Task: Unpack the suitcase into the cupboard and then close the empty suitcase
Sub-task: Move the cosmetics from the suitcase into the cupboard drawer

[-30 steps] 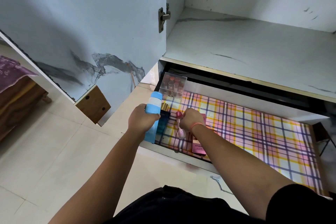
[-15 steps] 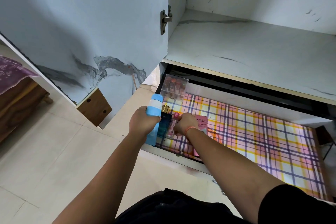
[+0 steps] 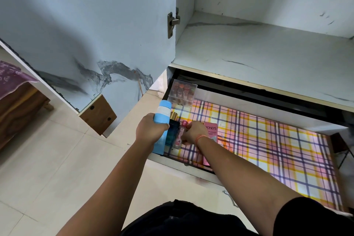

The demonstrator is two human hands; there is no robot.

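At the left edge of the frame you have a brown wooden piece of furniture (image 3: pixel 18 110), and a purple patterned cloth (image 3: pixel 10 77) lies draped over its top. Pale beige floor tiles (image 3: pixel 47 168) fill the lower left. At the right edge you can make out thin dark legs (image 3: pixel 343 154), too cropped to identify.

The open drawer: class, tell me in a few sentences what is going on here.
A person is arranging toiletries in the cupboard's pulled-out drawer. The left hand grips a light blue bottle at the drawer's left end. The right hand holds a small pink bottle beside a dark blue perfume bottle. A Pond's box and a clear lipstick case sit in the drawer too.
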